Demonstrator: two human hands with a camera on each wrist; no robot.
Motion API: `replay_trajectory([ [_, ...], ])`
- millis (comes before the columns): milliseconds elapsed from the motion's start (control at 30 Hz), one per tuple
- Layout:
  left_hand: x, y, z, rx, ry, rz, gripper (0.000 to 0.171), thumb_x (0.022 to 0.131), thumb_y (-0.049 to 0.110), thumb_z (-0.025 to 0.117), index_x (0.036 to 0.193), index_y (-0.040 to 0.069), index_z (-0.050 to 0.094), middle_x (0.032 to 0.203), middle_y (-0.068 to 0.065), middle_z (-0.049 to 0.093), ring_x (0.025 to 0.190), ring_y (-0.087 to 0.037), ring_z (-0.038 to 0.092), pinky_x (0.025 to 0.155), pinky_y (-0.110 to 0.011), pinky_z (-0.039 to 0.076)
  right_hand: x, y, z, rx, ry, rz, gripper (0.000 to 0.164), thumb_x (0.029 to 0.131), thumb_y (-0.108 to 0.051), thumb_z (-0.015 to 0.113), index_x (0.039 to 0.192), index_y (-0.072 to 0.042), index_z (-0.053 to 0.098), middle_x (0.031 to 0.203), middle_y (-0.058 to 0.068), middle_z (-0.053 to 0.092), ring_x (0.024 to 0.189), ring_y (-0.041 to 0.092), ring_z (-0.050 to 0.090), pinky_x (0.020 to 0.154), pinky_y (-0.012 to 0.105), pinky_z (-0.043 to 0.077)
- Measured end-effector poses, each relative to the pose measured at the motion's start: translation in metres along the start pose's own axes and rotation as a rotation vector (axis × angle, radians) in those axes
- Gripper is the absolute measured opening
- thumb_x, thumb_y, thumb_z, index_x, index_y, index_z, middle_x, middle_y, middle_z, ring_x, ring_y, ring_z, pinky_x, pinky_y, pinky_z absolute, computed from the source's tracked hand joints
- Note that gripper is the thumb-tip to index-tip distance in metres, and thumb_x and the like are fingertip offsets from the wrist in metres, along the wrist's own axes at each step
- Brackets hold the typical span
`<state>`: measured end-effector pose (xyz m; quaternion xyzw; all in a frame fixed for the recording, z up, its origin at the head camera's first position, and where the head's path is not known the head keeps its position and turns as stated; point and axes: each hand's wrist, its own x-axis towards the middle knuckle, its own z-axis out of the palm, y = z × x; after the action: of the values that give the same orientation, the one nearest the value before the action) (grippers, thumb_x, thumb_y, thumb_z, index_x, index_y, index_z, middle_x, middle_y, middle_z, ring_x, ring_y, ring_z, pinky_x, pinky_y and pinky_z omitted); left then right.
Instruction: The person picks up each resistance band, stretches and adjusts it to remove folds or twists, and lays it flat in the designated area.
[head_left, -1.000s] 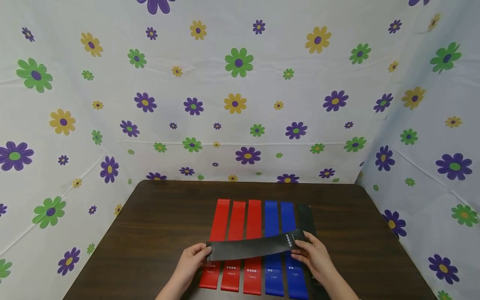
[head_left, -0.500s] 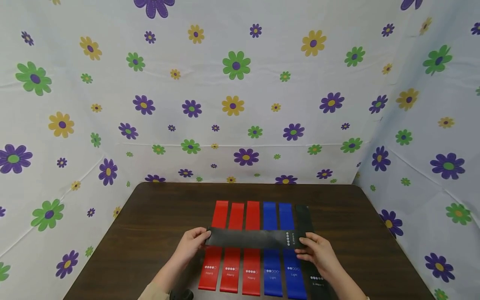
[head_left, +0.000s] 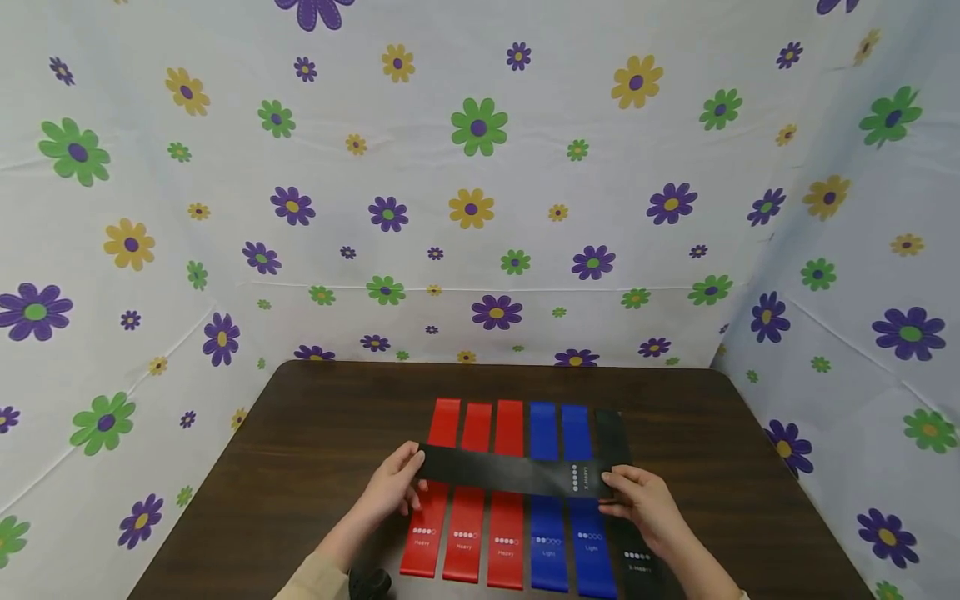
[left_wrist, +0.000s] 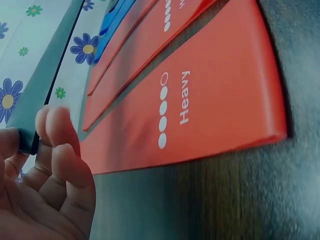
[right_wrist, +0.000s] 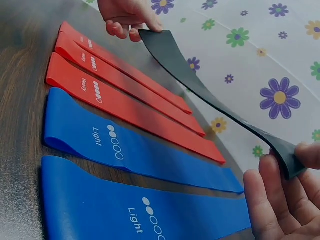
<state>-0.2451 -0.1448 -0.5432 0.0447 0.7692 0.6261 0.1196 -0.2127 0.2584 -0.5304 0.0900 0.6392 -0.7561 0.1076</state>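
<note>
A black resistance band (head_left: pixel 510 475) is stretched out sideways above the table between my two hands, slightly twisted in the right wrist view. My left hand (head_left: pixel 392 483) pinches its left end between thumb and fingers. At the other end, beside the white "X-Heavy" print, my right hand (head_left: pixel 647 507) pinches it. Beneath lie three red "Heavy" bands (head_left: pixel 462 546), two blue "Light" bands (head_left: pixel 549 554) and another black band (head_left: pixel 637 560), side by side in a row. The held band covers the middle of the row. In the head view its left end sits higher than its right.
The dark wooden table (head_left: pixel 300 467) has rounded far corners. White cloth with flower prints (head_left: pixel 480 208) hangs behind it and along both sides. A small black object (head_left: pixel 370 583) shows at the bottom edge near my left forearm.
My left hand has risen with its end of the black band, which sloped down to the left and now slopes down to the right. My right hand has barely moved. The row lies unchanged.
</note>
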Motion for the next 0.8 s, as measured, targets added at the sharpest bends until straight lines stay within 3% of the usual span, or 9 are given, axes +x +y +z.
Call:
replay_trajectory([
  [100,0.001,0.0,0.002,0.008,0.011,0.002,0.028,0.101,0.033,0.051,0.108,0.006,0.049,0.073,-0.019,0.058,0.046,-0.021,0.057,0.041,-0.026,0.044,0.001,0.001,0.0,-0.008,0.006,-0.012,0.012,0.092,-0.007,0.063,0.1,0.001,0.062,0.089,0.009,0.065,0.074,0.023,0.067,0.072,0.039,0.057],
  [367,0.003,-0.002,0.008,-0.014,0.005,0.0,0.026,0.101,0.029,0.051,0.111,0.005,0.05,0.069,-0.01,0.055,0.048,-0.018,0.055,0.042,-0.026,0.044,0.0,0.002,-0.002,-0.059,0.045,-0.043,0.045,0.091,-0.006,0.062,0.132,0.009,0.05,0.101,0.013,0.061,0.073,0.022,0.064,0.072,0.041,0.057],
  [800,0.001,0.0,0.013,-0.065,-0.074,0.011,0.03,0.097,0.018,0.06,0.118,-0.001,0.05,0.08,-0.023,0.06,0.056,-0.016,0.056,0.05,-0.026,0.048,0.002,0.002,-0.008,-0.067,0.122,-0.057,0.041,0.09,-0.005,0.062,0.126,0.01,0.053,0.105,0.017,0.058,0.069,0.022,0.062,0.068,0.042,0.057],
])
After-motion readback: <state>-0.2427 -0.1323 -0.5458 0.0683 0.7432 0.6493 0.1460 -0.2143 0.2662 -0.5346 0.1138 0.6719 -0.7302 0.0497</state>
